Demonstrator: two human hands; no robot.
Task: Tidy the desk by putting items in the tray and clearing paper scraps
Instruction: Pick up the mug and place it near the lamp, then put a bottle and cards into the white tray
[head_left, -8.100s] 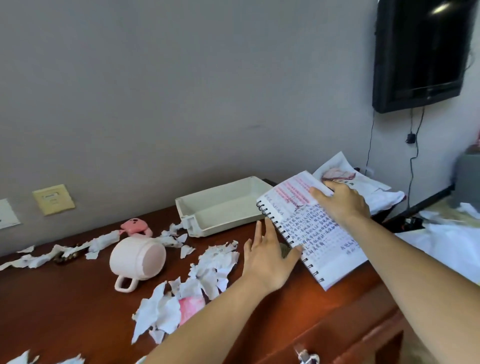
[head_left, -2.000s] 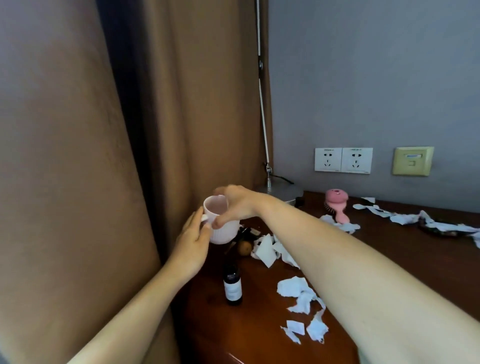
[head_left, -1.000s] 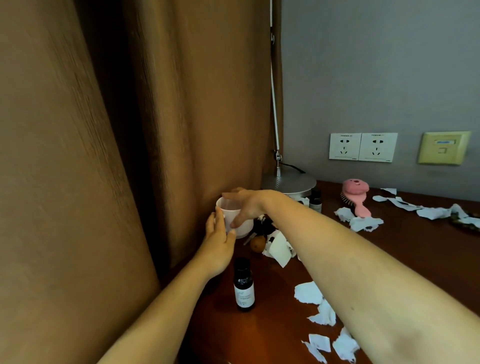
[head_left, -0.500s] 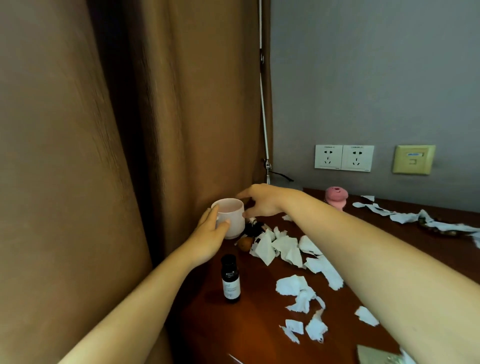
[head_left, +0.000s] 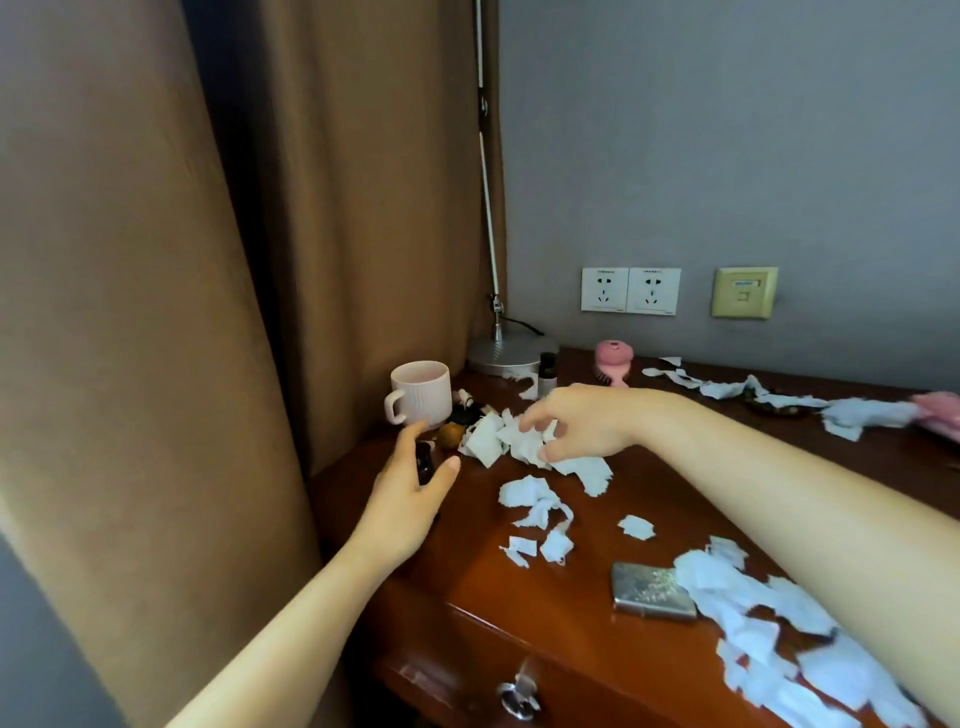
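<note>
A pale pink ribbed mug (head_left: 421, 392) stands upright at the desk's far left corner beside the curtain, with neither hand on it. My left hand (head_left: 408, 488) is just in front of it, thumb and fingers closed around a small dark bottle (head_left: 425, 466). My right hand (head_left: 576, 428) hovers over a heap of white paper scraps (head_left: 493, 444), fingers spread and curled, thumb touching the paper. More scraps (head_left: 537, 501) lie mid-desk, and a large pile (head_left: 753, 618) sits at the front right. The tray is out of view.
A lamp base (head_left: 511, 353) with a second small bottle (head_left: 546, 370) stands at the back corner, and a pink brush (head_left: 613, 358) lies by the wall. A silver metal case (head_left: 652, 597) rests near the front edge. A brown curtain (head_left: 156, 312) hangs close on the left. The drawer's key (head_left: 517, 696) sticks out below.
Both hands have left the mug, which now stands alone. My left hand dropped onto the dark bottle and my right hand moved right over the scraps.
</note>
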